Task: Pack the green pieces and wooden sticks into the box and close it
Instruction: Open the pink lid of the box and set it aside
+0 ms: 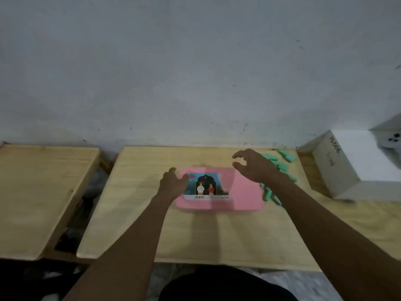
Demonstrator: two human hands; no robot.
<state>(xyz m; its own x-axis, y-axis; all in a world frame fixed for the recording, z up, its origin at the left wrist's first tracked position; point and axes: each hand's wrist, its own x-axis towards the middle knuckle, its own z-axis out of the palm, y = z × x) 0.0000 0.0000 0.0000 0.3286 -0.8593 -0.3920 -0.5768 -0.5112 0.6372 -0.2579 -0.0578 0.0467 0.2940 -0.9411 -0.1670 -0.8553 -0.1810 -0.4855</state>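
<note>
Head view: left hand (172,184) grips blurred pink box (243,192) at its 9 o'clock edge; right hand (252,167) hovers, fingers apart, partly hiding green pieces (286,157) at 3 o'clock.

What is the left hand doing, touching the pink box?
Touching. The head view shows the left hand curled over the pink box's left edge, thumb lying on its top.

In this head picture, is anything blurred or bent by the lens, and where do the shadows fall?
Head view: soft all over; the pink box, left hand and right hand look smeared. Head view: dim even light, no glare, faint shadows on the table in front of the box. Head view: the wide lens tilts the white box at right.
</note>
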